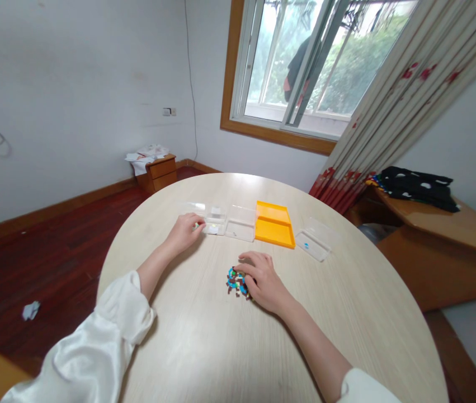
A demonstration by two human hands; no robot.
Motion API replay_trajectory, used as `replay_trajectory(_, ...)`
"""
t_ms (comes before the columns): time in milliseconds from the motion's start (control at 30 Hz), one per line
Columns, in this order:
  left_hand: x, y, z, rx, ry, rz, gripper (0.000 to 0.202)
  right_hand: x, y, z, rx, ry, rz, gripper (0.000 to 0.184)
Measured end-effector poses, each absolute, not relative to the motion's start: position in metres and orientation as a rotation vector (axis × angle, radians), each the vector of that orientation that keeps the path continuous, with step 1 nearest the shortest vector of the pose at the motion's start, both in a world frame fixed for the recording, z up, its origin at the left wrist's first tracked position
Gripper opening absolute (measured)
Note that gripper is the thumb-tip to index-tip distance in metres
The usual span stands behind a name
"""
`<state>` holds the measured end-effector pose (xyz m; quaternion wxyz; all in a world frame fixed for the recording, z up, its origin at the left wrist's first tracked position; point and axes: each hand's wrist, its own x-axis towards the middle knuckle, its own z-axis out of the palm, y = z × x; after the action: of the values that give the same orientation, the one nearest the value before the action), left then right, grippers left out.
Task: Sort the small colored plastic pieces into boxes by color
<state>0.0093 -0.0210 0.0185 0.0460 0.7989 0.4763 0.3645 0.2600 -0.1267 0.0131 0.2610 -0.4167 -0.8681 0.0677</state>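
A small pile of blue, dark brown and green pieces [233, 284] lies on the round table, too small for me to tell their kind. My right hand [263, 281] rests over the pile's right side, its fingers curved and apart, covering some pieces. Farther left, my left hand [184, 232] is at the leftmost clear plastic box [216, 220], fingertips and thumb drawn together. Whatever is between them is too small to make out. To its right stand a second open clear box [240, 230], an open yellow box [274, 230] and another clear box [313, 246] with a blue piece inside.
The round pale wood table [204, 347] has a curved edge all around. Behind it are a window [296, 73] and a long curtain [382, 101]. A side desk [464, 235] with dark cloth [420, 187] stands right; a small cabinet [163, 170] with papers stands back left.
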Motion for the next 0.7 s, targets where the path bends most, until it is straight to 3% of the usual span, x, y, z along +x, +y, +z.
replay_trajectory(300, 0.049, -0.052, 0.017, 2.482, 1.058, 0.755, 0.012, 0.261, -0.125, 0.012, -1.257, -2.368, 0.147, 0.039)
replay_trajectory(700, 0.056, -0.058, 0.008, 2.489, 0.909, 0.744, 0.019, 0.263, -0.123, 0.007, -1.219, -2.316, 0.132, 0.034)
